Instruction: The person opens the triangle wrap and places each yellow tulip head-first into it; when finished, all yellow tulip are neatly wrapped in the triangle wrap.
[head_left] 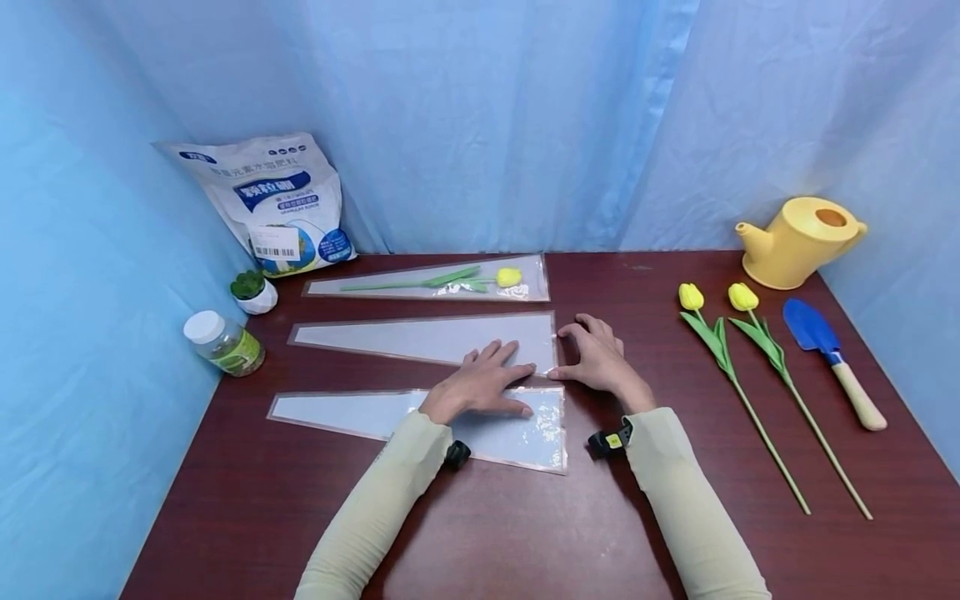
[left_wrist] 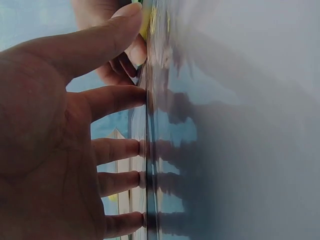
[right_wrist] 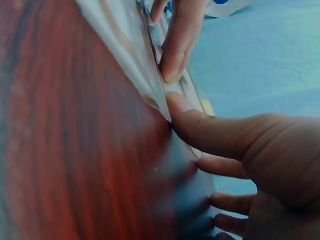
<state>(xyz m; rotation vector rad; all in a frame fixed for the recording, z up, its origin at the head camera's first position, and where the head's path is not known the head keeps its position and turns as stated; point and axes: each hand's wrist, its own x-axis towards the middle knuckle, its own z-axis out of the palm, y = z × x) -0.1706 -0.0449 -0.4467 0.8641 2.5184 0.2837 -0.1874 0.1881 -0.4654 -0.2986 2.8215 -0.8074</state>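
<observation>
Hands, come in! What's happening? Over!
Left hand: fingers on middle sleeve. Right hand: at its wide end. Sleeve looks empty. Nothing else lying on it.

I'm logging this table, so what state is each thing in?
Far sleeve: holds one tulip
Middle sleeve: no tulip inside
Near sleeve: no tulip inside
Two loose tulips: lying unsleeved
Trowel: lying down
Watering can: upright
Jar: capped
Bag: upright
Succulent: potted
Left hand: resting on middle sleeve
Right hand: touching middle sleeve's edge
</observation>
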